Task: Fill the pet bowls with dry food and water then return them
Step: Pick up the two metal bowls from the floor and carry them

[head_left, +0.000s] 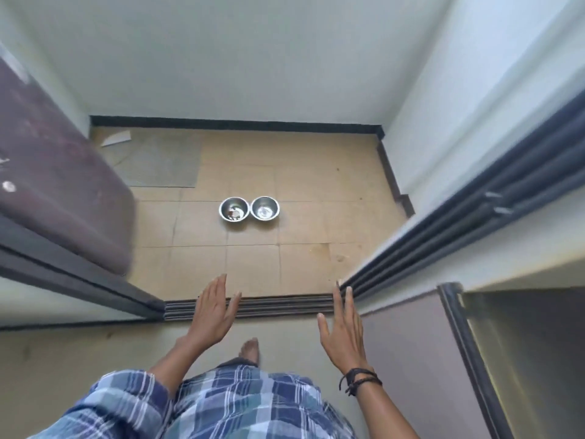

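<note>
Two small steel pet bowls stand side by side, touching, on a tan tiled floor beyond a doorway. The left bowl [233, 209] has a few dark bits in its bottom; the right bowl [265, 208] looks shiny inside, its contents unclear. My left hand [213, 310] is open, palm down, fingers spread, hovering over the door track. My right hand [343, 329] is also open, fingers pointing forward, near the right door frame. Both hands hold nothing and are well short of the bowls.
A dark sliding-door track [272, 307] crosses the floor between me and the bowls. A maroon door or panel [53, 172] leans in at left; dark door frames [474, 217] run along the right. A grey mat [161, 163] lies at the back left. My bare foot [251, 350] is below.
</note>
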